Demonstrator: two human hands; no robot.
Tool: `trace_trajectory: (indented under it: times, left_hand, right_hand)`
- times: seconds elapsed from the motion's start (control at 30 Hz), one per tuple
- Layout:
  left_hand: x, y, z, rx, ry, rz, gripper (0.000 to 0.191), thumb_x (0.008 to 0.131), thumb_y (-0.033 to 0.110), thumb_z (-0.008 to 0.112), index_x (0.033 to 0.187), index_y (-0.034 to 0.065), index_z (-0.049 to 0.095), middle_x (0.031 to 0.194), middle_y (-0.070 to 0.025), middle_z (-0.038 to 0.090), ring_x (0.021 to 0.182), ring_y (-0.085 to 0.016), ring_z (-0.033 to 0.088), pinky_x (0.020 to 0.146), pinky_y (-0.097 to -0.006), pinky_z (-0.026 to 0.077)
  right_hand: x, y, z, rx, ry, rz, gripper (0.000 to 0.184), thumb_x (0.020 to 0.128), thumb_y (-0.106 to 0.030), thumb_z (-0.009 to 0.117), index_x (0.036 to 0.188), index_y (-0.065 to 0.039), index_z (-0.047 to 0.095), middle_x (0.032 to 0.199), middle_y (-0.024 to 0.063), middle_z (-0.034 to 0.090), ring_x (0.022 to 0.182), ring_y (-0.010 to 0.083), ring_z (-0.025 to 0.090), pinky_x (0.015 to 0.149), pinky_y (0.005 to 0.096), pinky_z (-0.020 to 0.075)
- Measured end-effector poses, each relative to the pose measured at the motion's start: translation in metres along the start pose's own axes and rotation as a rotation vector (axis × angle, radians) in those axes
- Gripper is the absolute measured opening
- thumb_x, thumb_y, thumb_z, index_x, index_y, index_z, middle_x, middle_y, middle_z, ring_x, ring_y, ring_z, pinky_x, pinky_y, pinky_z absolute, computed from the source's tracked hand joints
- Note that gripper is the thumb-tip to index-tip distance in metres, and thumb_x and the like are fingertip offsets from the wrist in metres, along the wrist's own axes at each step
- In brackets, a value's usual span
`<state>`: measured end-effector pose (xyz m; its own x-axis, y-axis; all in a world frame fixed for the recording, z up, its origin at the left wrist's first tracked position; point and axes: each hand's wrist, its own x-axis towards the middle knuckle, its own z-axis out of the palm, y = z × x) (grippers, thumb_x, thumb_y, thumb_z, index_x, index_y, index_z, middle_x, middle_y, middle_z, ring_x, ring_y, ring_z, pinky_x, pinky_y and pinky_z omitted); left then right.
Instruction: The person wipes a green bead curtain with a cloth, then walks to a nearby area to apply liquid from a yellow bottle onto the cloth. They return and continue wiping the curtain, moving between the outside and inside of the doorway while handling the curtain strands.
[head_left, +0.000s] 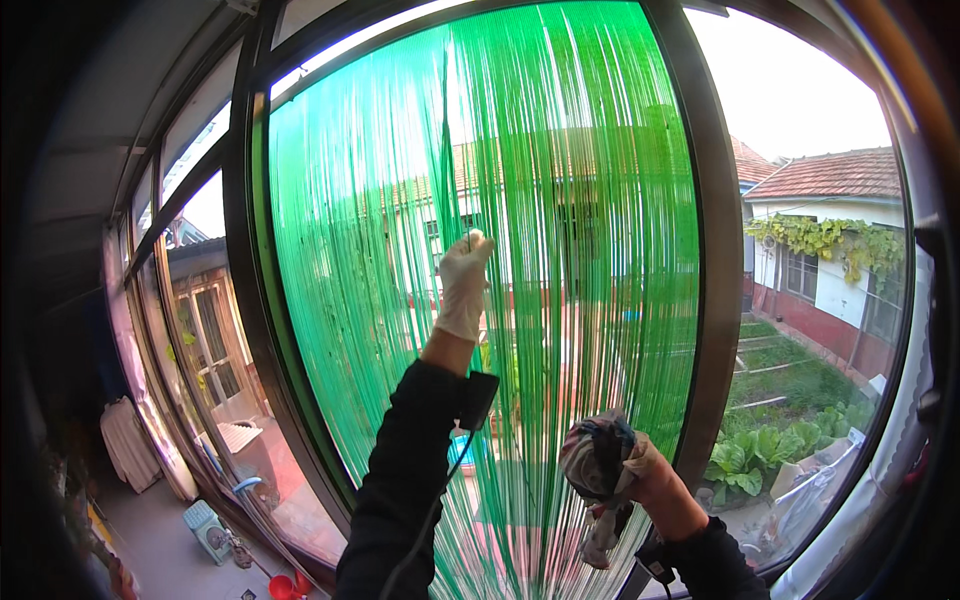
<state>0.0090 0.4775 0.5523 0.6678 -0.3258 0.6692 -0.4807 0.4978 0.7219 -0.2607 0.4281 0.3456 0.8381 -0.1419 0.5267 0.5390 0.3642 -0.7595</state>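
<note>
A green string door curtain (600, 225) hangs across the doorway in front of me. My left hand (465, 274), in a white glove, is raised at the curtain's middle and pinches a few of its strands, which bunch together above the fingers. A crumpled patterned cloth (598, 457) is gripped in my right hand (646, 469), lower and to the right, close before the strands. That cloth covers most of the right hand's fingers, and one end dangles below.
Dark door frame posts (709, 225) stand on both sides. At lower left are a light blue plastic stool (204, 525), a red plastic object (283, 585) and a covered item (129, 442). Beyond the glass lie a garden bed (780, 390) and tile-roofed buildings (832, 176).
</note>
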Motion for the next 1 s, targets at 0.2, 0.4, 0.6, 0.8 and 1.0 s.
trace_trajectory:
  times: [0.2, 0.4, 0.6, 0.8, 1.0]
  left_hand:
    - [0.045, 0.010, 0.010, -0.164, -0.044, 0.052, 0.025, 0.080, 0.028, 0.071, 0.090, 0.0057, 0.067, 0.062, 0.0037, 0.054, 0.045, -0.005, 0.042, 0.041, -0.0216, 0.040]
    - [0.074, 0.028, 0.006, -0.201, -0.201, 0.028, 0.017, 0.081, 0.021, 0.070, 0.090, 0.0075, 0.067, 0.075, 0.0004, 0.062, 0.050, -0.007, 0.044, 0.047, -0.0272, 0.041]
    - [0.088, 0.028, -0.022, -0.215, -0.274, 0.062, 0.020, 0.082, 0.021, 0.067, 0.093, 0.0048, 0.065, 0.085, -0.0034, 0.069, 0.052, -0.005, 0.043, 0.052, -0.0266, 0.040]
    - [0.093, 0.032, -0.042, -0.245, -0.323, 0.077, 0.017, 0.081, 0.020, 0.069, 0.088, 0.0043, 0.066, 0.079, -0.0025, 0.069, 0.042, -0.003, 0.035, 0.047, -0.0242, 0.037]
    - [0.096, 0.038, -0.060, -0.220, -0.413, 0.059, 0.020, 0.083, 0.024, 0.067, 0.090, 0.0049, 0.064, 0.074, 0.0022, 0.063, 0.048, -0.002, 0.037, 0.055, -0.0224, 0.039]
  right_hand:
    - [0.025, 0.007, -0.019, 0.022, 0.071, 0.081, 0.040, 0.086, -0.023, 0.058, 0.118, -0.001, 0.053, 0.108, 0.0074, 0.061, 0.090, 0.0182, 0.063, 0.077, 0.0330, 0.0545]
    - [0.061, 0.000, -0.011, -0.127, 0.118, 0.017, 0.049, 0.078, -0.021, 0.068, 0.118, 0.002, 0.053, 0.106, 0.0115, 0.062, 0.089, 0.0209, 0.064, 0.079, 0.0338, 0.0545]
    - [0.109, -0.021, -0.010, -0.272, 0.030, -0.183, 0.055, 0.079, -0.028, 0.069, 0.121, 0.002, 0.049, 0.112, 0.0123, 0.058, 0.099, 0.0217, 0.061, 0.081, 0.0330, 0.0537]
    - [0.187, -0.077, 0.003, -0.540, 0.222, -0.269, 0.037, 0.077, 0.003, 0.060, 0.113, -0.004, 0.049, 0.096, 0.0075, 0.058, 0.090, 0.0179, 0.060, 0.073, 0.0307, 0.0528]
    - [0.277, -0.120, 0.054, -0.743, -0.085, -0.603, 0.035, 0.088, -0.036, 0.055, 0.100, -0.004, 0.058, 0.087, 0.0083, 0.063, 0.075, 0.0172, 0.062, 0.062, 0.0306, 0.0521]
